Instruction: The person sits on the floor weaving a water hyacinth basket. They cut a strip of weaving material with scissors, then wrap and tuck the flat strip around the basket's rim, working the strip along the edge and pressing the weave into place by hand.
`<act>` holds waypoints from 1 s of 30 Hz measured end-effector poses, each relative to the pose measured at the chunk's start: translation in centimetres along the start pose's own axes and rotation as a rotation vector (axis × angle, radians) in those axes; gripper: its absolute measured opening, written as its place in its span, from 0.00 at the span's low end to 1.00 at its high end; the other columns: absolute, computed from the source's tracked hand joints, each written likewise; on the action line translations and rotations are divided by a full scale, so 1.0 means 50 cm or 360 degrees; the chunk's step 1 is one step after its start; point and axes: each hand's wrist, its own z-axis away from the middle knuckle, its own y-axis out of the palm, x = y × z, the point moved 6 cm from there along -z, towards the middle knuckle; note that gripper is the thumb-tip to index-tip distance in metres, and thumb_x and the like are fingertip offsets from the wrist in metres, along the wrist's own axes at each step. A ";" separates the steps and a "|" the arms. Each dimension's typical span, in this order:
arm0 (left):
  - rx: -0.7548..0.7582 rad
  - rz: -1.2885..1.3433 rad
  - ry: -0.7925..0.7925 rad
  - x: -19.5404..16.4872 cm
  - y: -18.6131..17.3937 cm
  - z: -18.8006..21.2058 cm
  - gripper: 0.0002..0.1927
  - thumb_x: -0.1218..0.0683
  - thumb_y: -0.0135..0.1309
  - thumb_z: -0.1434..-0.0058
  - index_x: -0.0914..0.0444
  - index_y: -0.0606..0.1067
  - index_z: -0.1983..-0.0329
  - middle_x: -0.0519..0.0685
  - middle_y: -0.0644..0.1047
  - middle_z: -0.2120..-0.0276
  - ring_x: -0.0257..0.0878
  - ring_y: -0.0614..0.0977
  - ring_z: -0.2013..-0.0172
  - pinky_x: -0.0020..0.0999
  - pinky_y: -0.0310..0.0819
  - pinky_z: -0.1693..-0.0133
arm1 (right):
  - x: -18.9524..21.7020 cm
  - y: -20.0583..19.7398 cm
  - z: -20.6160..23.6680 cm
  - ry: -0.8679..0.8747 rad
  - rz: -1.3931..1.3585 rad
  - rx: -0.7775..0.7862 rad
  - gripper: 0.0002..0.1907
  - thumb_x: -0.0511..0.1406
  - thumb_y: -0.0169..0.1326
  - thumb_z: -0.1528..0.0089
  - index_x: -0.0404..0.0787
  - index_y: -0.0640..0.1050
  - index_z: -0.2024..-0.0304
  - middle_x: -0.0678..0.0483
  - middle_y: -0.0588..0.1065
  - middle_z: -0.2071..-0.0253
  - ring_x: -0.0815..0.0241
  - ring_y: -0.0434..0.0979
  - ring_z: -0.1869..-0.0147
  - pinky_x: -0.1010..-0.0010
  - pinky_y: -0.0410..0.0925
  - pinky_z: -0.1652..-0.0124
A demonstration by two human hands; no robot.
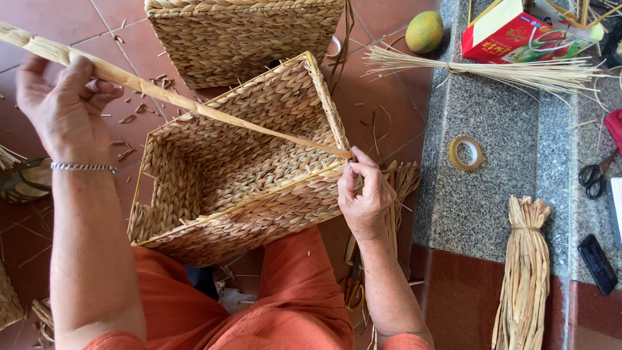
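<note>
Your left hand is closed on a long straw strip running to the basket rim on your lap, where your right hand pinches its end. A red-and-green box lies top right beside a tape roll.

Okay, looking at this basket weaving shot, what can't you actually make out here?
- Head view: the strand pulled by the left hand runs off the top-left edge; its length is unseen.
- The right hand covers the corner of the woven basket where the strand meets the rim.
- The second basket is cut by the top edge.
- The scissors are partly cut off at the right.
</note>
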 end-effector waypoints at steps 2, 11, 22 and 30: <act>-0.0034 -0.0368 0.0203 -0.004 -0.006 -0.016 0.18 0.66 0.59 0.28 0.71 0.67 0.40 0.58 0.81 0.63 0.43 0.83 0.68 0.38 0.84 0.63 | -0.007 -0.001 0.000 0.0071 -0.0126 0.0008 0.10 0.24 0.57 0.36 0.35 0.69 0.58 0.42 0.81 0.50 0.53 0.85 0.52 0.67 0.78 0.54; 0.0813 -0.2099 0.1125 -0.011 -0.022 -0.031 0.34 0.61 0.70 0.48 0.73 0.73 0.38 0.64 0.81 0.55 0.55 0.83 0.54 0.43 0.78 0.57 | -0.024 -0.004 0.021 0.0309 -0.0457 0.0062 0.08 0.25 0.56 0.33 0.36 0.70 0.55 0.42 0.77 0.45 0.52 0.80 0.43 0.64 0.74 0.45; 0.0348 -0.0756 -0.0662 0.137 0.051 0.009 0.27 0.44 0.31 0.21 0.69 0.75 0.54 0.59 0.82 0.66 0.47 0.86 0.69 0.40 0.85 0.66 | -0.031 0.011 0.041 0.0315 -0.0448 0.0040 0.05 0.25 0.55 0.31 0.37 0.77 0.54 0.48 0.75 0.43 0.58 0.78 0.44 0.73 0.75 0.51; 0.0875 -0.0144 -0.1243 0.344 0.334 0.250 0.12 0.55 0.43 0.29 0.69 0.72 0.53 0.57 0.80 0.69 0.41 0.84 0.75 0.35 0.85 0.72 | -0.023 0.012 0.034 0.0382 -0.0421 0.0031 0.10 0.26 0.62 0.37 0.38 0.75 0.56 0.48 0.74 0.44 0.53 0.76 0.41 0.64 0.70 0.41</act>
